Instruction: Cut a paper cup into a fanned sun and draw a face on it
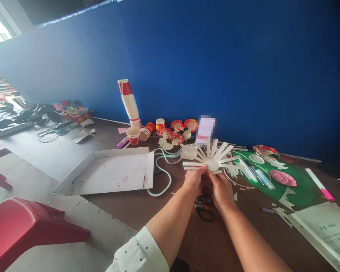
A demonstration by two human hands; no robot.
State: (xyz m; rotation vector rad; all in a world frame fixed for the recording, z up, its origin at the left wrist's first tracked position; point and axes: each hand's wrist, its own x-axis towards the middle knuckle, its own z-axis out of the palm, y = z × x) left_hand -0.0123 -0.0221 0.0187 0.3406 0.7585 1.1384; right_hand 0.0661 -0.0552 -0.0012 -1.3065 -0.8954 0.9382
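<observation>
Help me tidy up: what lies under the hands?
Black scissors lie on the brown table. Their loops show; the left hand and right hand cover the rest.

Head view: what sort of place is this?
Likely a craft workspace: cup stack, cut paper and pink-capped marker suggest it. Classroom or workshop, can't tell.

Red stool (14, 226) and blue partition (229, 68)
</observation>
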